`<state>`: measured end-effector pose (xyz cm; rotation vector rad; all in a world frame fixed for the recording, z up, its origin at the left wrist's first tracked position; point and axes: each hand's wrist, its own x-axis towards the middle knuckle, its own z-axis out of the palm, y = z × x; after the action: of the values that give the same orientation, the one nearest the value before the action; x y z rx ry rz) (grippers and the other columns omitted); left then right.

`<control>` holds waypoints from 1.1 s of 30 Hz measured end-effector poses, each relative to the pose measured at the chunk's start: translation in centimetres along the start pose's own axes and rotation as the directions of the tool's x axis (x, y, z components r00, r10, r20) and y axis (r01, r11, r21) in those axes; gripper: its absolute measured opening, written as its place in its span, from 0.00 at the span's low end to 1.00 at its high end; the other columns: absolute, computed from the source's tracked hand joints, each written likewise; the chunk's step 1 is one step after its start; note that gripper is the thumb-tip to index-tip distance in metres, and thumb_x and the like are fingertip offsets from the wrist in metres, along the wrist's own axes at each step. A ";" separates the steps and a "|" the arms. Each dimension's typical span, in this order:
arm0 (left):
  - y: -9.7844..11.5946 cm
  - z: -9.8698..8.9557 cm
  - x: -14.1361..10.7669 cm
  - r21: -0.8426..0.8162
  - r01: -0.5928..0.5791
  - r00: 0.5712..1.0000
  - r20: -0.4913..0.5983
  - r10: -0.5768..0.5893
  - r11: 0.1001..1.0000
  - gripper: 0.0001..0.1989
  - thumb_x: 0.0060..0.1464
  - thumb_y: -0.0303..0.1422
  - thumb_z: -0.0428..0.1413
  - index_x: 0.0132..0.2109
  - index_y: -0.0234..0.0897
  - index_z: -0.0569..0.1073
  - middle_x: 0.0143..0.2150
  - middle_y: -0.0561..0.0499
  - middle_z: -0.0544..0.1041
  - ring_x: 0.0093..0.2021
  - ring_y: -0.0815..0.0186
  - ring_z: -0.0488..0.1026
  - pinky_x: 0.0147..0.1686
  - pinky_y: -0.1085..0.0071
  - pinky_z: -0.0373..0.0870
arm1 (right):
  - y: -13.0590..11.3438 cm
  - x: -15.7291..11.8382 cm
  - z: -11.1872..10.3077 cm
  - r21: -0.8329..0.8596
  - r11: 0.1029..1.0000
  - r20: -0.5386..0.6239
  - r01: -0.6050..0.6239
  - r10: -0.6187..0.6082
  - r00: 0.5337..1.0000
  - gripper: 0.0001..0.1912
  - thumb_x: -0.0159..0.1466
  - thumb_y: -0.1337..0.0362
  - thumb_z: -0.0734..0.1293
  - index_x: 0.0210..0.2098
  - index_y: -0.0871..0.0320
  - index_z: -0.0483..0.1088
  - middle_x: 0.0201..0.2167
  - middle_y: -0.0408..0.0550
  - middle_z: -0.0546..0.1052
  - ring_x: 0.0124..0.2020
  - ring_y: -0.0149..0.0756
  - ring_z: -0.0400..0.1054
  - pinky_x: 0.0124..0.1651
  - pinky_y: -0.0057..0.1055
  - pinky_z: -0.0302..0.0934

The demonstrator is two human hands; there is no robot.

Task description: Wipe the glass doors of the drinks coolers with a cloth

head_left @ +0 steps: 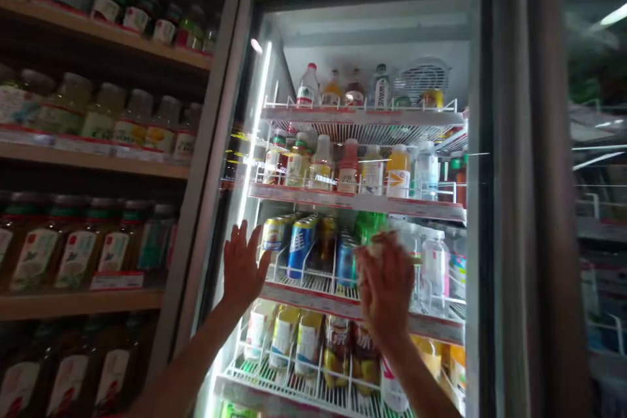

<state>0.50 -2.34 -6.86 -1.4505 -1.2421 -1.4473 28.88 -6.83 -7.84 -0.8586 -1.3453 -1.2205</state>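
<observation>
In front of me stands a glass-door drinks fridge, its glass carrying light reflections. My left hand is raised flat near the left side of the glass, fingers spread and holding nothing. Further right, my right hand is blurred by motion. Its fingers look bent over something pale and brownish at the fingertips, too smeared to name. Behind it, through the glass, are a green bottle and blue cans on a wire shelf. Whether either palm presses on the glass, I cannot tell.
Wooden shelves with several rows of bottled drinks run along the left. The fridge's metal frame borders the glass on the right, and beyond it is another glass front with shelves. Bottles fill the lower fridge shelf.
</observation>
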 end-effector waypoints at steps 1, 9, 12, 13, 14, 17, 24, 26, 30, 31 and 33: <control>0.0 0.1 0.5 -0.002 -0.005 1.000 -0.009 0.005 1.000 0.26 0.61 0.40 0.41 0.63 0.36 0.57 0.68 0.39 0.49 0.68 0.51 0.43 0.62 0.50 0.49 | -1.5 -0.1 0.4 0.046 0.997 0.069 0.070 -0.073 0.995 0.28 0.61 0.65 0.59 0.61 0.45 0.56 0.64 0.49 0.56 0.65 0.51 0.46 0.62 0.55 0.47; -2.1 -0.2 2.3 -0.009 -0.133 0.991 -0.003 0.133 0.991 0.25 0.61 0.38 0.43 0.64 0.42 0.54 0.68 0.42 0.50 0.68 0.53 0.44 0.62 0.48 0.48 | 3.8 4.7 -0.6 -0.077 0.983 -0.135 -0.169 0.158 0.978 0.29 0.62 0.67 0.58 0.62 0.45 0.54 0.67 0.51 0.49 0.65 0.58 0.46 0.56 0.62 0.50; -2.6 -0.5 3.8 -0.026 -0.105 0.995 -0.006 0.104 0.994 0.26 0.61 0.40 0.42 0.64 0.41 0.54 0.68 0.42 0.50 0.68 0.53 0.44 0.62 0.48 0.48 | 0.5 6.7 0.9 -0.033 0.993 -0.085 -0.118 0.114 0.990 0.29 0.62 0.67 0.58 0.62 0.46 0.55 0.66 0.50 0.50 0.65 0.55 0.46 0.58 0.60 0.49; -2.6 -0.6 4.4 -0.032 -0.093 0.996 -0.008 0.093 0.995 0.26 0.61 0.40 0.42 0.64 0.41 0.53 0.68 0.42 0.49 0.68 0.53 0.44 0.62 0.48 0.47 | -1.4 6.9 1.6 -0.005 0.999 -0.017 -0.041 0.041 0.999 0.28 0.62 0.67 0.58 0.61 0.46 0.56 0.66 0.49 0.52 0.65 0.53 0.46 0.60 0.58 0.49; -2.6 -0.7 5.0 -0.039 -0.089 0.996 -0.008 0.089 0.995 0.26 0.61 0.40 0.42 0.64 0.41 0.53 0.68 0.42 0.49 0.68 0.53 0.43 0.62 0.48 0.47 | -3.1 6.8 2.2 0.032 0.998 0.059 0.049 -0.050 0.997 0.28 0.62 0.67 0.58 0.61 0.45 0.56 0.65 0.48 0.54 0.65 0.50 0.46 0.61 0.56 0.47; -2.5 -1.0 6.8 -0.051 -0.112 0.994 -0.008 0.111 0.992 0.26 0.60 0.40 0.43 0.64 0.40 0.54 0.68 0.41 0.49 0.68 0.53 0.43 0.62 0.48 0.47 | -4.6 6.6 2.9 0.071 0.981 0.149 0.183 -0.192 0.970 0.27 0.62 0.65 0.59 0.60 0.43 0.58 0.64 0.46 0.57 0.65 0.47 0.47 0.63 0.54 0.46; -2.4 0.0 8.4 -0.069 -0.161 0.983 -0.097 0.154 0.985 0.25 0.60 0.38 0.43 0.63 0.38 0.55 0.67 0.40 0.51 0.68 0.53 0.43 0.62 0.47 0.45 | 4.2 11.3 1.2 -0.106 0.979 -0.233 -0.174 0.145 0.962 0.26 0.62 0.68 0.57 0.59 0.47 0.61 0.64 0.52 0.55 0.63 0.55 0.50 0.57 0.58 0.53; -2.1 0.4 8.6 -0.073 -0.163 0.979 -0.135 0.152 0.984 0.26 0.60 0.37 0.43 0.64 0.39 0.54 0.67 0.40 0.50 0.68 0.53 0.42 0.63 0.47 0.43 | 1.6 12.1 2.1 -0.088 0.987 -0.176 -0.135 0.118 0.977 0.27 0.62 0.67 0.57 0.60 0.47 0.59 0.65 0.51 0.53 0.64 0.55 0.48 0.58 0.60 0.50; -2.4 0.3 10.0 -0.076 -0.222 0.968 -0.140 0.210 0.972 0.26 0.60 0.39 0.44 0.63 0.39 0.55 0.67 0.40 0.52 0.68 0.53 0.43 0.63 0.46 0.42 | -6.6 11.7 5.1 -0.003 0.995 0.074 0.103 -0.103 0.992 0.28 0.62 0.66 0.59 0.61 0.45 0.55 0.65 0.47 0.53 0.66 0.50 0.45 0.62 0.55 0.47; -2.7 0.1 10.5 -0.078 -0.239 0.965 -0.127 0.228 0.968 0.25 0.60 0.39 0.44 0.63 0.40 0.56 0.67 0.40 0.52 0.68 0.53 0.44 0.63 0.47 0.43 | -7.4 11.6 5.4 0.002 0.989 0.107 0.146 -0.145 0.984 0.28 0.62 0.66 0.59 0.61 0.44 0.56 0.65 0.46 0.53 0.66 0.49 0.45 0.63 0.54 0.46; -3.8 -0.2 11.2 -0.086 -0.251 0.964 -0.107 0.242 0.964 0.24 0.60 0.39 0.43 0.63 0.40 0.57 0.67 0.41 0.53 0.68 0.53 0.45 0.62 0.48 0.45 | -6.3 11.7 5.3 -0.030 0.986 0.112 0.163 -0.158 0.981 0.26 0.62 0.66 0.59 0.60 0.47 0.58 0.66 0.49 0.52 0.66 0.50 0.44 0.62 0.55 0.47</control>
<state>-4.25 -0.01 3.74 -1.5224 -0.9062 -1.4058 19.70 -4.74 2.95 -0.8681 -1.5072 -1.3439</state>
